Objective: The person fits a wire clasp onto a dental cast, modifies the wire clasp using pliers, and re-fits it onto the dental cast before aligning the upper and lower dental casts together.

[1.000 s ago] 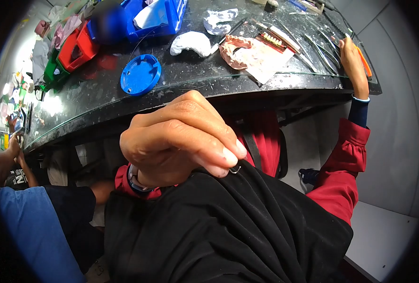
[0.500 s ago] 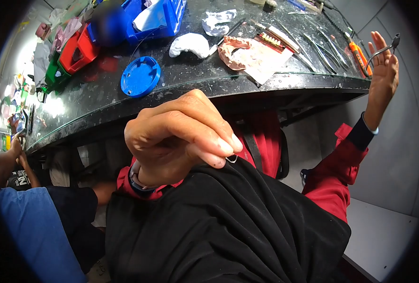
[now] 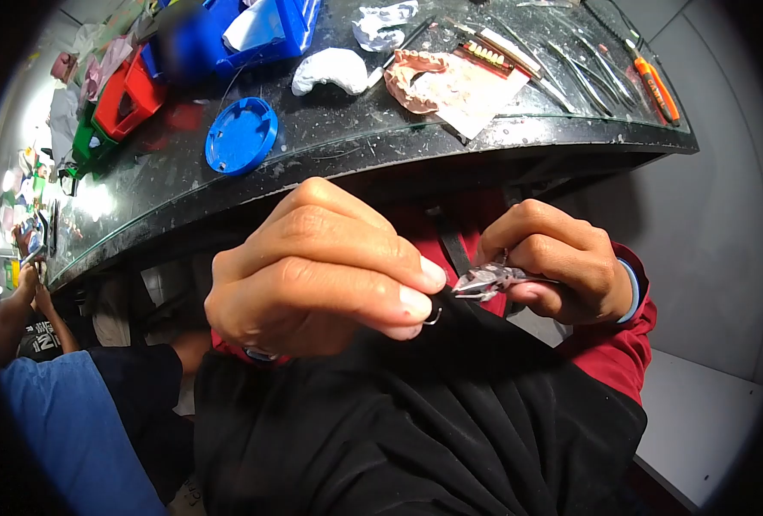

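My left hand (image 3: 312, 262) is closed, pinching a small bent metal wire (image 3: 435, 316) between thumb and fingertips above my black-clothed lap. The wire's hooked end shows just below the fingertips; the rest is hidden by the fingers. Close by on the right, my right hand (image 3: 575, 262) is wrapped round a pair of pliers (image 3: 486, 282), their metal jaws pointing left toward the left fingertips. A small space shows between the jaws and those fingertips. Most of the pliers' handles are covered by the right hand.
On the dark bench (image 3: 312, 168) lie a pink dental model (image 3: 414, 86), white plaster models (image 3: 330, 70), a blue round lid (image 3: 242, 136), a strip of teeth (image 3: 484, 57), metal tools and an orange-handled tool (image 3: 656, 90). Bins (image 3: 132, 95) stand left; a person in blue (image 3: 72, 421) is beside me.
My right hand has come down from its raised, spread position at the far right, bringing the pliers beside my left hand, and has closed round them. The left hand still pinches the wire.
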The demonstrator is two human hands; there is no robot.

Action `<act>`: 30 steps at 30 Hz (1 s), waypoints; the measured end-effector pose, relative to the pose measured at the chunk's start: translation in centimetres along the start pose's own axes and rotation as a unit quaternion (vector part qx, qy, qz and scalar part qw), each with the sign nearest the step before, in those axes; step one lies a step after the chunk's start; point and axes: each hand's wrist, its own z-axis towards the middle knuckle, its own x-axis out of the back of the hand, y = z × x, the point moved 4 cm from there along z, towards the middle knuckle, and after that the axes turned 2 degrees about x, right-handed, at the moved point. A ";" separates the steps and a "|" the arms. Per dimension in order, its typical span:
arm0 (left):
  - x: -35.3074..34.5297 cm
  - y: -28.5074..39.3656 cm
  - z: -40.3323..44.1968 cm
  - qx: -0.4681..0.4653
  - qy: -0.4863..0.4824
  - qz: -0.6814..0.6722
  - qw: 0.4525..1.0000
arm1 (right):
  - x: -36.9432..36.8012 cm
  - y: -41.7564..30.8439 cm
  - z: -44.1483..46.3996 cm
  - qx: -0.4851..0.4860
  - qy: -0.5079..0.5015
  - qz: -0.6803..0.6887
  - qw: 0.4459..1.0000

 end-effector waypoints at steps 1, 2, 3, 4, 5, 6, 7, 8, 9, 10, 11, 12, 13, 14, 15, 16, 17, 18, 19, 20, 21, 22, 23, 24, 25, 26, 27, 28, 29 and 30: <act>0.0 0.2 0.0 -0.001 -0.004 0.012 1.000 | -0.2 0.1 0.1 -0.005 -0.003 0.004 1.000; 0.1 0.3 0.2 0.016 -0.026 0.008 0.999 | -0.2 0.1 0.2 0.000 -0.001 0.001 1.000; 0.3 0.4 0.4 0.022 -0.045 0.010 0.999 | -0.4 0.2 0.3 0.017 0.008 -0.001 1.000; 0.4 0.5 0.5 0.028 -0.064 0.011 0.998 | -0.6 0.4 0.3 0.033 0.017 -0.002 0.999; 0.4 0.5 0.5 0.030 -0.076 0.014 0.997 | -0.7 0.4 0.3 0.049 0.027 -0.004 0.998; 0.4 0.4 0.4 0.032 -0.088 0.016 0.995 | -0.6 0.4 0.3 0.040 0.024 0.000 0.999; 0.5 0.4 0.3 0.030 -0.094 0.020 0.995 | -0.5 0.2 0.4 0.031 0.022 0.004 0.999; 0.5 0.3 0.3 0.026 -0.100 0.023 0.994 | -0.5 0.2 0.4 0.035 0.025 0.005 0.999; 0.5 0.3 0.2 0.023 -0.105 0.026 0.994 | -0.5 0.2 0.3 0.038 0.029 0.005 0.999; 0.6 0.2 0.2 0.019 -0.109 0.028 0.993 | -0.7 0.4 0.4 0.054 0.038 0.002 0.998; 0.5 0.2 0.2 0.017 -0.111 0.029 0.993 | -0.8 0.5 0.4 0.063 0.043 0.002 0.997; 0.5 0.2 0.2 0.016 -0.112 0.031 0.993 | -0.9 0.5 0.4 0.072 0.049 0.001 0.996; 0.4 0.2 0.1 0.018 -0.111 0.032 0.993 | -0.9 0.5 0.4 0.074 0.051 0.003 0.996; 0.4 0.2 0.1 0.015 -0.109 0.034 0.993 | -0.9 0.5 0.3 0.076 0.053 0.003 0.996; 0.3 0.2 0.1 0.012 -0.107 0.036 0.994 | -0.9 0.5 0.3 0.078 0.055 0.004 0.995; 0.3 0.1 0.1 0.006 -0.105 0.039 0.994 | -0.9 0.5 0.3 0.079 0.058 0.004 0.995; 0.3 0.1 0.1 0.003 -0.106 0.043 0.993 | -0.9 0.5 0.3 0.071 0.054 0.006 0.996; 0.3 0.1 0.1 0.001 -0.107 0.046 0.993 | -0.8 0.5 0.3 0.063 0.050 0.008 0.997; 0.3 0.2 0.2 0.002 -0.112 0.049 0.992 | -0.6 0.4 0.3 0.047 0.038 0.013 0.998; 0.3 0.2 0.2 0.003 -0.111 0.051 0.993 | -0.5 0.3 0.3 0.038 0.034 0.015 0.999; 0.3 0.3 0.2 0.005 -0.110 0.052 0.993 | -0.5 0.3 0.3 0.029 0.029 0.018 0.999; 0.2 0.3 0.2 0.006 -0.104 0.052 0.993 | -0.5 0.3 0.3 0.029 0.032 0.017 0.999; 0.1 0.3 0.2 0.005 -0.099 0.053 0.994 | -0.5 0.3 0.3 0.037 0.039 0.014 0.998; 0.1 0.4 0.2 0.004 -0.095 0.054 0.994 | -0.6 0.3 0.3 0.046 0.046 0.010 0.998; 0.0 0.3 0.2 -0.001 -0.091 0.057 0.994 | -0.8 0.5 0.3 0.063 0.058 0.003 0.996; 0.0 0.3 0.2 -0.004 -0.090 0.060 0.994 | -0.9 0.6 0.3 0.073 0.065 -0.001 0.995; 0.0 0.3 0.2 -0.007 -0.088 0.062 0.994 | -0.9 0.6 0.2 0.082 0.072 -0.006 0.994; 0.0 0.3 0.1 -0.009 -0.089 0.064 0.994 | -0.9 0.6 0.2 0.084 0.072 -0.009 0.994; 0.0 0.3 0.1 -0.010 -0.088 0.065 0.994 | -0.9 0.6 0.2 0.084 0.073 -0.011 0.994; 0.0 0.3 0.0 -0.011 -0.086 0.066 0.994 | -1.0 0.6 0.2 0.084 0.074 -0.013 0.994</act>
